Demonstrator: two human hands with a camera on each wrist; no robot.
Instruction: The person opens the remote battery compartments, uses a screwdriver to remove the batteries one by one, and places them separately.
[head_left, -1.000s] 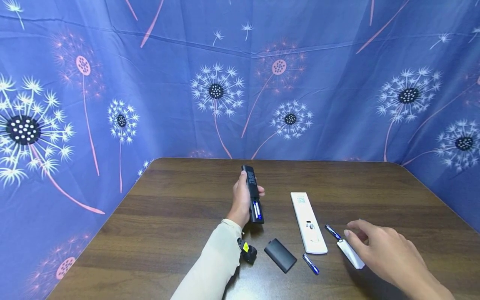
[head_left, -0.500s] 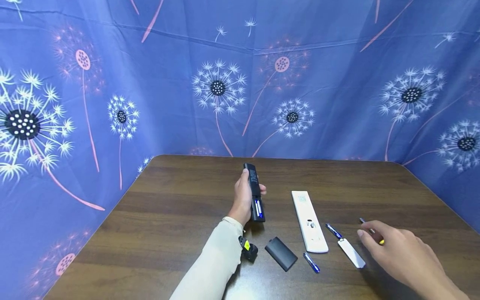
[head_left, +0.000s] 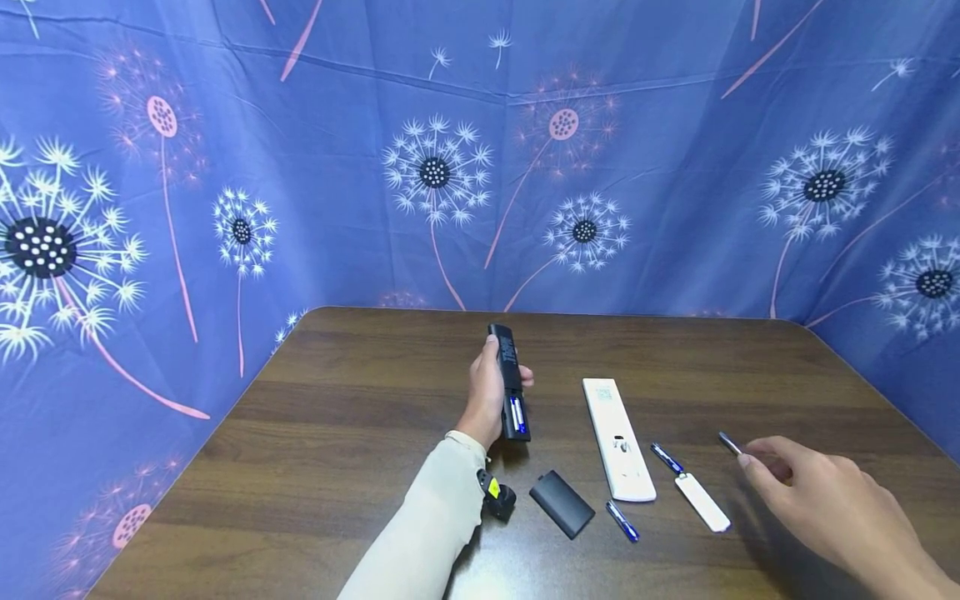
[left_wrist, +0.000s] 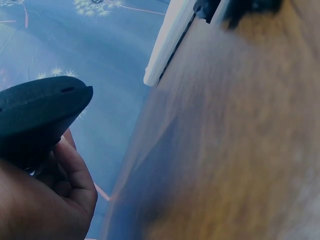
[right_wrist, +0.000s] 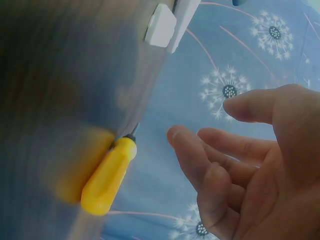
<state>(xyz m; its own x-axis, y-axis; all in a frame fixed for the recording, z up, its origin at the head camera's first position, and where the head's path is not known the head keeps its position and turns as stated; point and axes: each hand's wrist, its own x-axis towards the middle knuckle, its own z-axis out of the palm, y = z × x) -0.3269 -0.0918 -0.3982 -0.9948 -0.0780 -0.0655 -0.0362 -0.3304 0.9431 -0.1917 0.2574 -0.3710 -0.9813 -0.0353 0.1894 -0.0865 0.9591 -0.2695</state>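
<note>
My left hand [head_left: 486,392] grips a black remote control [head_left: 504,358], its back turned up and its battery compartment uncovered. Blue and white batteries [head_left: 517,415] lie inside that compartment. From the left wrist, the black remote's end [left_wrist: 55,105] shows above the curled fingers. Over the right part of the table, my right hand [head_left: 828,492] hovers with fingers loosely bent and apart. A screwdriver is nearest to it: the metal shaft [head_left: 728,442] sticks out past the fingertips, while the hand hides the handle. The right wrist view shows the yellow handle [right_wrist: 109,177] on the table, apart from the fingers.
A white remote control [head_left: 611,417] lies face down mid-table. Beside it are a white battery cover [head_left: 702,502], one loose battery [head_left: 667,457] touching that cover's end, and another battery [head_left: 622,522]. Nearer the left forearm lies a black battery cover [head_left: 562,504]. A blue patterned curtain [head_left: 480,150] surrounds the table.
My right hand has moved right, away from the white battery cover, to the screwdriver, whose shaft now shows. The left hand keeps the black remote in nearly the same place.
</note>
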